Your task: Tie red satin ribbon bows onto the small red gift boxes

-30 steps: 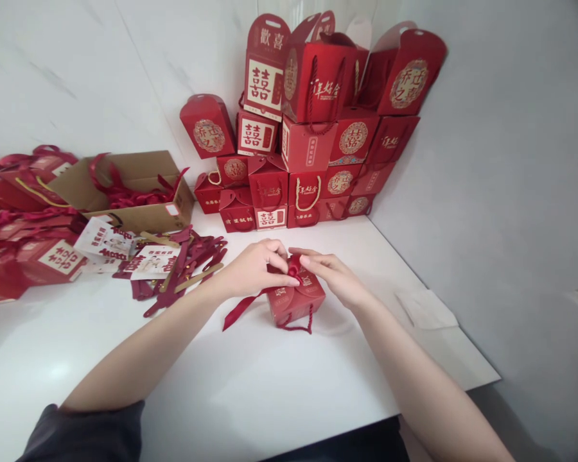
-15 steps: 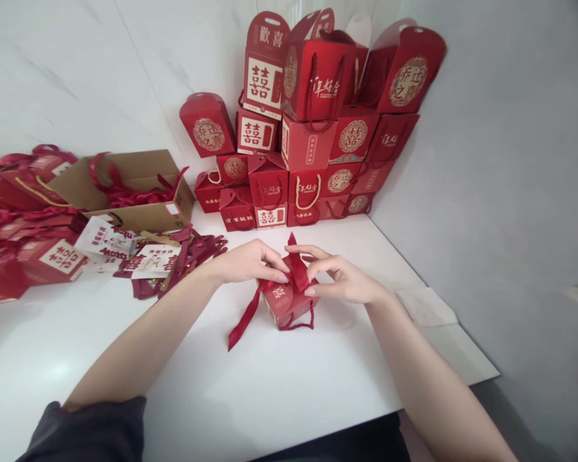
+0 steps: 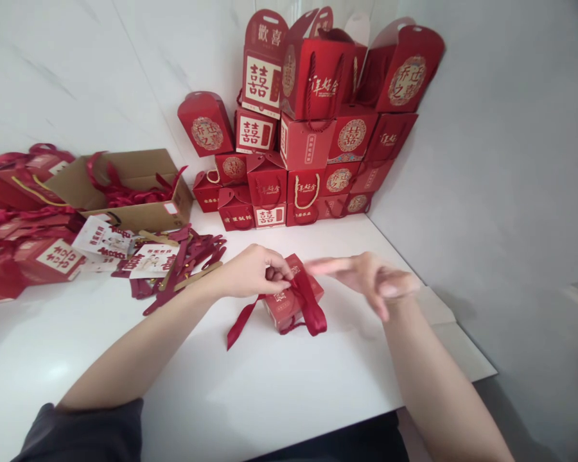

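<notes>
Pinching the ribbon [image 3: 312, 307] between thumb and fingers, the left hand [image 3: 257, 273] sits over the box [image 3: 278, 316] at the frame's centre, while the right hand [image 3: 366, 276], blurred, hovers just right of it, fingers loosely parted. Beyond, cards [image 3: 154, 260] lie on straps [image 3: 164, 298] left of centre, before a carton [image 3: 147, 219]; stacked boxes [image 3: 308, 142] fill the upper middle.

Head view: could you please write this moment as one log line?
left hand: pinching red satin ribbon; right hand: beside ribbon, blurred; red gift box: on white table
</notes>
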A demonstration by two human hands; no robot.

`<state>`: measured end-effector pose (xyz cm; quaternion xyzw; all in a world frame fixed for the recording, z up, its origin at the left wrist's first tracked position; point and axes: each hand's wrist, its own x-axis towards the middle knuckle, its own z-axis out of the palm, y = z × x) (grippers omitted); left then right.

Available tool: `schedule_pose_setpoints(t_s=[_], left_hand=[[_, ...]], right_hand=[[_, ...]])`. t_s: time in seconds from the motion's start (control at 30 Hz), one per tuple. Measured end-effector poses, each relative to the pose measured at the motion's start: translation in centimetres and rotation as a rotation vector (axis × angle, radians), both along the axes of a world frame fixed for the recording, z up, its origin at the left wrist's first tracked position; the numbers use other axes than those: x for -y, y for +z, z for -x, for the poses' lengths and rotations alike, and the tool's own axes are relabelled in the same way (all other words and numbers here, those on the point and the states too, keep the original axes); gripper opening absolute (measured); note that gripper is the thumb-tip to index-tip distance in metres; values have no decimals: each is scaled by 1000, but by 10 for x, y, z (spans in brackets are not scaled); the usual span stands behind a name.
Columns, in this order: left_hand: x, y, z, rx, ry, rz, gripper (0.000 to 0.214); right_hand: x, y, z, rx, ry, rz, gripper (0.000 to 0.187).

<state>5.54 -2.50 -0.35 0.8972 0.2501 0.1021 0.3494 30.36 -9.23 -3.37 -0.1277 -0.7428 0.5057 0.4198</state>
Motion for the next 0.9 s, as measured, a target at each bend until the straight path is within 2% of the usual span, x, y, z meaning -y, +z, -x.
schedule_pose_setpoints(t_s=[0.03,0.1,0.17,0.27,0.33,0.43,0.57,0.8,0.9], left_hand=[[2,1,0,9,-24,-83,12],[6,2,-1,29,-80,-273,10],[9,2,-1,47,-120,-447,12],[12,-2,0,83,-114,-621,16],[11,-8,2,127,-85,-700,17],[8,-19,4,202,-68,-768,17],[6,-30,5,293,-54,-783,16],[9,-30,3,292,-64,-813,12],[9,-29,4,283,-56,-807,12]], right_hand=[[-1,-1,-1,-79,-22,11,54],[-2,-5,4,-147,-216,70,42],[-4,-8,15,-19,-417,107,24],[-5,-10,30,228,-459,10,25],[-5,-10,33,298,-520,-42,27],[-4,-10,33,357,-648,-59,23],[-4,-13,34,409,-712,-198,13],[-6,-17,37,428,-701,-263,9],[-5,-15,38,474,-757,-349,8]])
